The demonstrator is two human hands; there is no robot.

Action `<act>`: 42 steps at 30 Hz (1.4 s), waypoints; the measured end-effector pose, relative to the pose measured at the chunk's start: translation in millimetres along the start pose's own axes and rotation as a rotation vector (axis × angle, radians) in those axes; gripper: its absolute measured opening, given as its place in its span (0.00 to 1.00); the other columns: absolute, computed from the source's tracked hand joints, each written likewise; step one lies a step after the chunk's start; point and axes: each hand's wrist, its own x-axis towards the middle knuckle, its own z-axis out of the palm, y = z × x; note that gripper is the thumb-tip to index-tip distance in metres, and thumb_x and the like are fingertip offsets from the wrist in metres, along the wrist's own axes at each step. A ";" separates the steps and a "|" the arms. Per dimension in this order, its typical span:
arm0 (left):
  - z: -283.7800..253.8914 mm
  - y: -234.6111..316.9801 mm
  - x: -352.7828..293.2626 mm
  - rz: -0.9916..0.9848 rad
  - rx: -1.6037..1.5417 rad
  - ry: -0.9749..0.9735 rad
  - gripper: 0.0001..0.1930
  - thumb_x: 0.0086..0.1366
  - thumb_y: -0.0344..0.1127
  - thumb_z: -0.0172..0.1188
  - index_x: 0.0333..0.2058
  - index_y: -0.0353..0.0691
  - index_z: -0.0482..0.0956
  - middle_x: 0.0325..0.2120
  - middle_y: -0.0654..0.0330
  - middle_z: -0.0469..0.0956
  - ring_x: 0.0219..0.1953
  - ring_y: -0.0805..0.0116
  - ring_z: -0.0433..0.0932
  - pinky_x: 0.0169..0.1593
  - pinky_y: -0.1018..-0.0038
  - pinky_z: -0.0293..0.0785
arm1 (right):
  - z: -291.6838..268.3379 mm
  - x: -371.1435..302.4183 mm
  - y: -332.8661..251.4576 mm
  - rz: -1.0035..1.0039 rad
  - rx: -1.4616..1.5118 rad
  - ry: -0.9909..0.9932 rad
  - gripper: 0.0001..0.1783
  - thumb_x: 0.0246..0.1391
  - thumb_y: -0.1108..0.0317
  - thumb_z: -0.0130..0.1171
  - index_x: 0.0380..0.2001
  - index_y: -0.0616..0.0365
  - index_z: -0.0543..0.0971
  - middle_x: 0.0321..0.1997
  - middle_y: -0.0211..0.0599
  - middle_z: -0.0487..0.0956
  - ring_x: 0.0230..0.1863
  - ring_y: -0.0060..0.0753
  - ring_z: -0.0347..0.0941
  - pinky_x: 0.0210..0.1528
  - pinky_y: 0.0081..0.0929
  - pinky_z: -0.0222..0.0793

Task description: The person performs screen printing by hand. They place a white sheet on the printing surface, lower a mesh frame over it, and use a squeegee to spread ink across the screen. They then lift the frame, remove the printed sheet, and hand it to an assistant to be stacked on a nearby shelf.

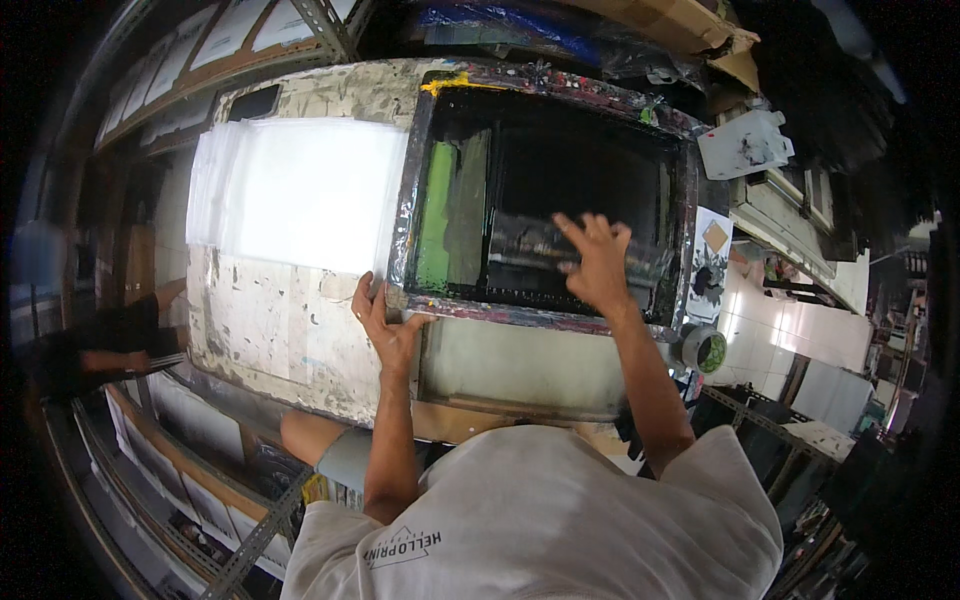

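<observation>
A screen-printing frame (409, 225) with ink-crusted edges lies on the worktable (260, 320), its mesh mostly black with a green strip on the left. Inside it, my right hand (598, 265) lies over a motion-blurred dark bar, which looks like a squeegee (520, 240); fingers reach over its far side and the thumb stays on the near side. My left hand (390, 330) rests at the frame's near left corner, fingers spread, thumb along the front edge. White paper sheets (310, 190) lie on the table left of the frame. What is under the screen is hidden.
A cup of green ink (705, 350) stands by the frame's near right corner. At the far right sits a stained white plastic container (745, 143). Metal racks (325, 30) holding sheets stand at left. Another person's arm (115, 360) shows at the left edge.
</observation>
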 end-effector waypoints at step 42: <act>-26.7 172.2 113.6 -0.079 -0.660 0.341 0.40 0.56 0.15 0.61 0.68 0.33 0.59 0.53 0.53 0.74 0.51 0.65 0.73 0.58 0.67 0.70 | -184.4 4.8 -71.4 -0.280 -0.196 0.449 0.39 0.33 0.46 0.74 0.55 0.38 0.81 0.33 0.39 0.75 0.35 0.43 0.75 0.37 0.42 0.69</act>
